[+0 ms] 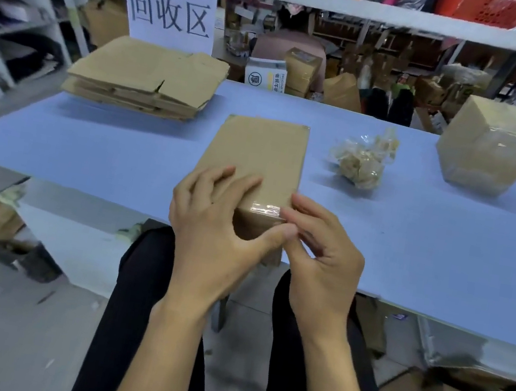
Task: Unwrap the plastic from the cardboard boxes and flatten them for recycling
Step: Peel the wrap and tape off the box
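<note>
Pale blue laminate covers the long table (95, 140), which runs across the whole view in front of a seated person. At its far left lies a stack of flattened cardboard (146, 77), several sheets deep, below a white paper sign (170, 6) with three printed characters. Far right stands a wrapped box (489, 148), upright and glossy with clear film, well apart from everything else. In the middle, overhanging the near edge of the table, is the cardboard box (256, 157) being handled; a strip of shiny plastic tape (264, 209) crosses its near top edge. The left hand (213, 232) holds the box's near end, fingers spread over the top face and thumb curled up against the front face. The right hand (324, 261) works at the near right corner, its fingertips bent onto the end of the tape; whether they actually pinch it cannot be told. Between this box and the wrapped one lies a crumpled wad of removed plastic (363, 156).
</note>
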